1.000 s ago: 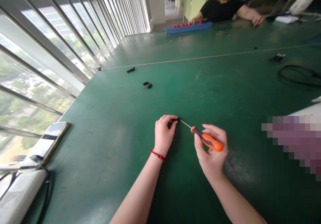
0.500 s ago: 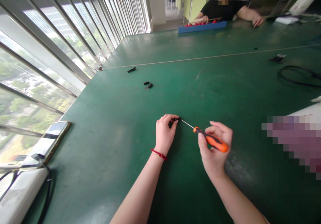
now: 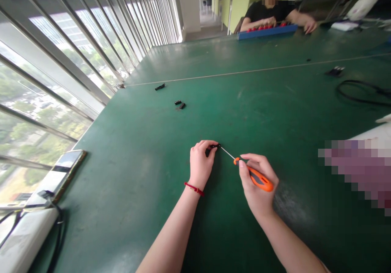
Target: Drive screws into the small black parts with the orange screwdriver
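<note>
My left hand, with a red cord bracelet at the wrist, pinches a small black part just above the green tabletop. Fingers hide much of that part, so its exact kind is unclear. An orange and dark grey screwdriver is gripped in my right hand, between thumb and fingers. Its thin metal shaft slants up to the left, and the tip meets the black part at my left fingertips.
Small black pieces lie further up the green table. At left are a phone and a white box with cables. A black cable lies right. Across the table, a person sits behind a blue tray.
My right hand has turned on the screwdriver, its fingers closing nearer the handle, which dips slightly left and down. My left hand stays put. Across the table, the blue tray has shifted right.
</note>
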Motion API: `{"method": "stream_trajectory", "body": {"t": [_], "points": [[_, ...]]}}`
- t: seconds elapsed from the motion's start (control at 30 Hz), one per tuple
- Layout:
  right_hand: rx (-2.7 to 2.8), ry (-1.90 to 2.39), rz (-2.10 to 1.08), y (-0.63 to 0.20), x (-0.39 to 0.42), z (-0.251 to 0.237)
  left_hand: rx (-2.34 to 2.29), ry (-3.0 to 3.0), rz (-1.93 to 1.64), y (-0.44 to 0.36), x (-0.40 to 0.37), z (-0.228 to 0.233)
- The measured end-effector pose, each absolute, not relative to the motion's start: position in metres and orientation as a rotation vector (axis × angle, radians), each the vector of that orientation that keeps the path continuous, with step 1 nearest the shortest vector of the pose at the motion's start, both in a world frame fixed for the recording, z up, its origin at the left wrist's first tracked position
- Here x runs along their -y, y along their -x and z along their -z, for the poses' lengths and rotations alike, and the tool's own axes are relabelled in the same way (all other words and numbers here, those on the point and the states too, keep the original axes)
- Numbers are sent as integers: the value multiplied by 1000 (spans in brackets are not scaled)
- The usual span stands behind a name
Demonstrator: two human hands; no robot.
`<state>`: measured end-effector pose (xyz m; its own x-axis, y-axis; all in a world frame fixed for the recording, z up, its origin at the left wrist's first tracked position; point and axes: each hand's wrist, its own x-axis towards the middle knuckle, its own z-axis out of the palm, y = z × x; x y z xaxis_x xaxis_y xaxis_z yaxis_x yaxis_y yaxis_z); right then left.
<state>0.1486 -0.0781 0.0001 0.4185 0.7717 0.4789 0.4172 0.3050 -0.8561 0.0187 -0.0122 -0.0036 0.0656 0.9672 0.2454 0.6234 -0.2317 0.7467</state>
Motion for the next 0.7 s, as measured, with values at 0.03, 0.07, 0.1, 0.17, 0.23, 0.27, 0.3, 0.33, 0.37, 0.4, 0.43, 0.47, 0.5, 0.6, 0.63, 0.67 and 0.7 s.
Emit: {"method": "stream_trajectory", "body": {"t": [0.03,0.07,0.1,0.17,0.23,0.27,0.3,0.33,0.37,0.4,0.43,0.47,0.5,0.6,0.63,0.67,0.7], "points": [[1194,1287,-308,-148,78,0,-1579,-1901,-1018,-19,12,4],[1190,1249,-283,-148,77,-1,-1577,-1901,-1018,-19,12,4],[1185,1215,-259,-148,77,-1,-1574,-1901,-1018,-19,12,4],[1169,1190,-244,-148,75,-1,-1573,-1902,-1015,-19,13,3],[1177,1231,-291,-148,76,-1,-1580,-1900,-1009,-19,13,2],[1184,1262,-316,-149,76,0,-1583,-1899,-1007,-19,13,2],[1193,1286,-333,-149,77,0,-1585,-1899,-1005,-20,13,2],[1207,1298,-336,-149,77,1,-1586,-1899,-1004,-20,13,2],[1217,1294,-322,-149,78,1,-1586,-1899,-1005,-20,13,2],[1217,1274,-297,-149,78,1,-1587,-1901,-1005,-20,13,1],[1213,1245,-267,-149,78,2,-1587,-1903,-1005,-20,13,1],[1204,1218,-242,-149,78,2,-1588,-1905,-1005,-20,13,2],[1189,1201,-226,-149,77,2,-1589,-1907,-1004,-20,13,2],[1196,1237,-258,-149,77,2,-1584,-1911,-1005,-19,13,2],[1210,1268,-275,-149,78,1,-1582,-1909,-1008,-19,13,2],[1221,1294,-290,-149,78,1,-1582,-1906,-1009,-19,13,2],[1223,1307,-291,-149,78,0,-1582,-1903,-1010,-19,13,3]]}}
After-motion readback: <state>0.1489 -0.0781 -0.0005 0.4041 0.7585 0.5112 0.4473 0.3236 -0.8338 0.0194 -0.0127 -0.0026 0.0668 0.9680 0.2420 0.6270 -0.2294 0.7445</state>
